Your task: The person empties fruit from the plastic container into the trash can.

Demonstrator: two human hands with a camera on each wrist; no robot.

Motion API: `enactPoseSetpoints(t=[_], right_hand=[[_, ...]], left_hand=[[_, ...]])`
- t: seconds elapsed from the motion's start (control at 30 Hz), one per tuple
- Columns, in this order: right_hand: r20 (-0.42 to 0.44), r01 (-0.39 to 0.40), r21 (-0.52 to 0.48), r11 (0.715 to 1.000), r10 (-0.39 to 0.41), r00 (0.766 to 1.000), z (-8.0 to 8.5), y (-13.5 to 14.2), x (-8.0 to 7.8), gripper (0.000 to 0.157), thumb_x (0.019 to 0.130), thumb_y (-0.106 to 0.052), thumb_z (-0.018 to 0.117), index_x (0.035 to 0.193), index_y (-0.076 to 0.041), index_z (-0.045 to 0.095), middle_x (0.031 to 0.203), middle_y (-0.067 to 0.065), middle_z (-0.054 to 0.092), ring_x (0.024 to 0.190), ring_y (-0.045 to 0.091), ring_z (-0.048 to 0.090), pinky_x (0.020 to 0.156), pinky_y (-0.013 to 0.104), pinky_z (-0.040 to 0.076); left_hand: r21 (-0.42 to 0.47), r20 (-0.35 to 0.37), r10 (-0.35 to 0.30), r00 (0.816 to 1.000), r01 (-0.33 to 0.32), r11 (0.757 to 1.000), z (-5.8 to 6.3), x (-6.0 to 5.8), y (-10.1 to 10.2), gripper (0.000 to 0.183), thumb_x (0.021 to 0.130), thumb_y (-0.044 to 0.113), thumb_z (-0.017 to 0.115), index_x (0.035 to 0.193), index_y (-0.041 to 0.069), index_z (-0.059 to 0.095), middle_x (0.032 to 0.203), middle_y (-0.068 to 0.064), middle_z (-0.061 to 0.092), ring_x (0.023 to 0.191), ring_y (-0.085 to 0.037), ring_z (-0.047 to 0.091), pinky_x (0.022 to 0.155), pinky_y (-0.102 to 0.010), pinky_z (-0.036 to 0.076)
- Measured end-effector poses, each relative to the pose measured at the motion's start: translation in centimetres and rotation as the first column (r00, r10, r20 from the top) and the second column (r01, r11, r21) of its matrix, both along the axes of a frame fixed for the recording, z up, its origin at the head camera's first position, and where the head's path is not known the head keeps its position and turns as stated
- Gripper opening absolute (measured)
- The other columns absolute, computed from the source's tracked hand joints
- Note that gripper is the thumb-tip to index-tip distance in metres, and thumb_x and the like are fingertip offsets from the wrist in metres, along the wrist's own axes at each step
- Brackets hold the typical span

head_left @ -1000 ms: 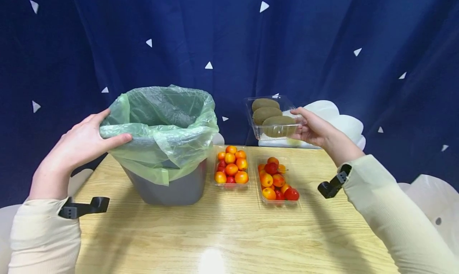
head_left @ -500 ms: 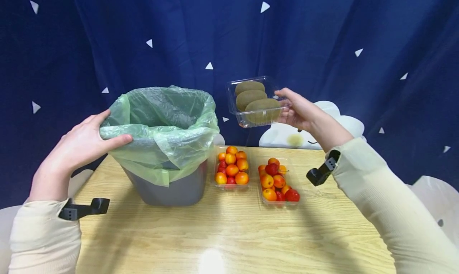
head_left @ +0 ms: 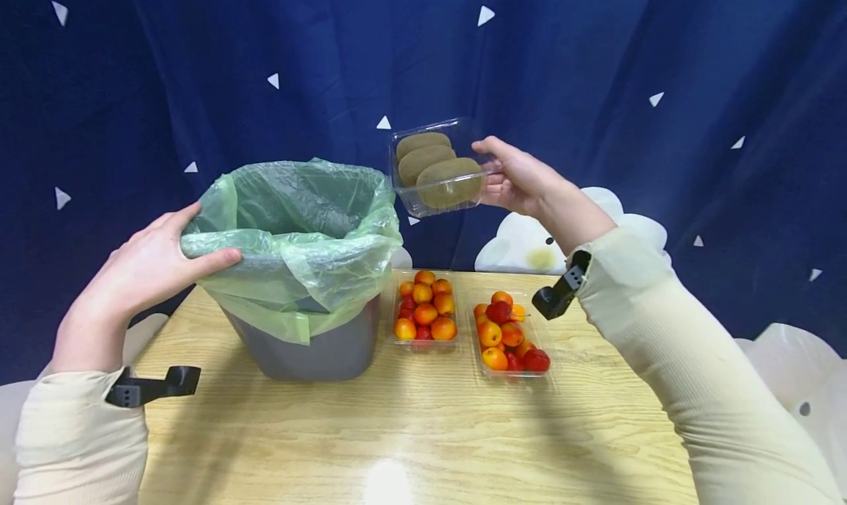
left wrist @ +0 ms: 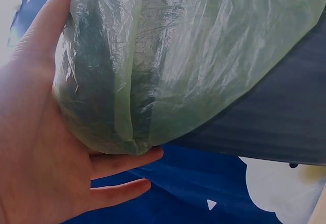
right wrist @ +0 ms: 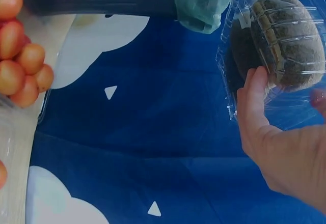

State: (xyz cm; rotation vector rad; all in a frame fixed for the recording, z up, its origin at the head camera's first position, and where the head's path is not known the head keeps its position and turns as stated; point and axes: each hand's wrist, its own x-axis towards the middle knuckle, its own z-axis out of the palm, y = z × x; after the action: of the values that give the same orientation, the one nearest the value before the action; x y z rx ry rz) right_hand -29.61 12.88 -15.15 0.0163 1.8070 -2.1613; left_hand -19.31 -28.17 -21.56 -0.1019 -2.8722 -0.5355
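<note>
My right hand [head_left: 519, 178] holds a clear plastic fruit container [head_left: 437, 207] by its right side, thumb at the rim and fingers below. Three brown kiwis [head_left: 450, 181] lie in it. The container is up in the air, just right of the bin's rim and higher than it. My left hand [head_left: 142, 266] rests against the left side of a grey trash bin [head_left: 324, 354], thumb along the front below the rim. In the left wrist view its fingers are straight against the green bin liner [left wrist: 204, 56], which is folded over the rim.
Two clear containers stand on the wooden table [head_left: 423, 431] right of the bin. Small orange and red fruits [head_left: 426, 314] fill one, similar fruits [head_left: 509, 336] the other. A blue curtain [head_left: 562, 71] with white triangles hangs behind.
My right hand has carried the container of kiwis left and up, from above the right fruit container to beside the bin's rim. My left hand has stayed at the bin.
</note>
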Motion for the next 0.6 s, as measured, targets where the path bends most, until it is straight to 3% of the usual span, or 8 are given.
enactPoseSetpoints(t=[0.13, 0.23, 0.6], right_hand=[[0.002, 0.011, 0.03, 0.999, -0.011, 1.0, 0.4, -1.2, -0.2, 0.039, 0.089, -0.03, 0.054, 0.112, 0.0, 0.043, 0.086, 0.01, 0.059, 0.073, 0.016, 0.063, 0.078, 0.029, 0.054], [-0.005, 0.03, 0.046, 0.998, -0.03, 1.0, 0.7, -2.1, -0.4, 0.048, 0.088, -0.031, 0.056, 0.121, 0.0, 0.04, 0.094, 0.011, 0.057, 0.077, 0.017, 0.063, 0.088, 0.031, 0.048], [-0.061, 0.07, 0.088, 0.994, -0.065, 0.996, 1.6, -4.8, -0.8, 0.047, 0.086, -0.028, 0.06, 0.121, -0.002, 0.043, 0.107, 0.013, 0.051, 0.091, 0.019, 0.058, 0.089, 0.031, 0.048]], left_hand=[[0.002, -0.001, 0.001, 1.0, -0.001, 1.0, -0.1, 0.0, -0.1, 0.097, 0.078, 0.063, 0.054, 0.146, 0.006, 0.014, 0.142, -0.029, 0.025, 0.122, -0.051, 0.029, 0.087, -0.064, 0.029], [0.001, 0.0, 0.006, 1.0, -0.006, 1.0, -0.1, 0.0, -0.1, 0.097, 0.078, 0.063, 0.054, 0.146, 0.006, 0.014, 0.142, -0.029, 0.025, 0.122, -0.051, 0.028, 0.086, -0.064, 0.029], [0.005, -0.002, 0.003, 1.0, -0.003, 1.0, -0.1, 0.0, -0.1, 0.097, 0.078, 0.063, 0.054, 0.146, 0.007, 0.014, 0.142, -0.028, 0.025, 0.123, -0.051, 0.029, 0.086, -0.064, 0.029]])
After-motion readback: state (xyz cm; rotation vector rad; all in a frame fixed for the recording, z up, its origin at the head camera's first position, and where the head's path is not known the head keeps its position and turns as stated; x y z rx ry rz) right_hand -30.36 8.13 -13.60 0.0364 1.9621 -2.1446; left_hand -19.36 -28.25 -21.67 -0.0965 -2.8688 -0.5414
